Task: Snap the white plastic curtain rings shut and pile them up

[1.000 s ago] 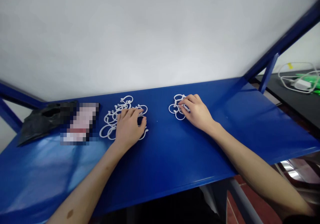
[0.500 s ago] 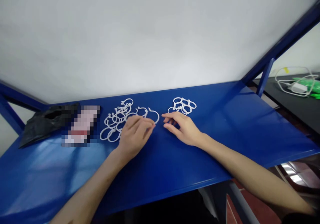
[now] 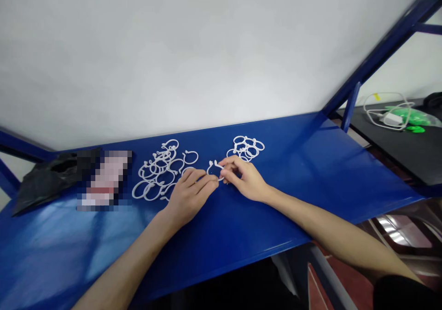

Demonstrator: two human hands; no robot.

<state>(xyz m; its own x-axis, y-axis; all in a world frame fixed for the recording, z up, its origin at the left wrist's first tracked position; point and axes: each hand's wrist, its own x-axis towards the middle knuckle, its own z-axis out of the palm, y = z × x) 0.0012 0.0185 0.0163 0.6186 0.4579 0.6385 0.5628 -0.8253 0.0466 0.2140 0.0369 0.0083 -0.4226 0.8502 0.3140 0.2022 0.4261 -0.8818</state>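
Between my hands is one white shower curtain ring (image 3: 216, 163), its gap with small knobbed ends facing away from me. My left hand (image 3: 189, 192) pinches the near left side of the ring, fingers bent over it. Closed on its right side are the thumb and forefinger of my right hand (image 3: 247, 178). To the left lies a loose pile of similar white rings (image 3: 159, 166), many with open gaps, partly hidden behind my left hand. A smaller cluster of rings (image 3: 246, 149) lies just beyond my right hand; these look closed.
Everything rests on a blue metal tabletop (image 3: 276, 227) against a pale wall. At left are a black plastic bag (image 3: 44, 181) and a blurred-out pinkish flat item (image 3: 105, 176). Blue frame bars (image 3: 352, 107) rise at right, beside a black surface with a white cable and charger (image 3: 392, 119).
My right hand has come left and closed on the ring that my left hand holds. The ring has turned so its gap faces away. The view has shifted slightly.
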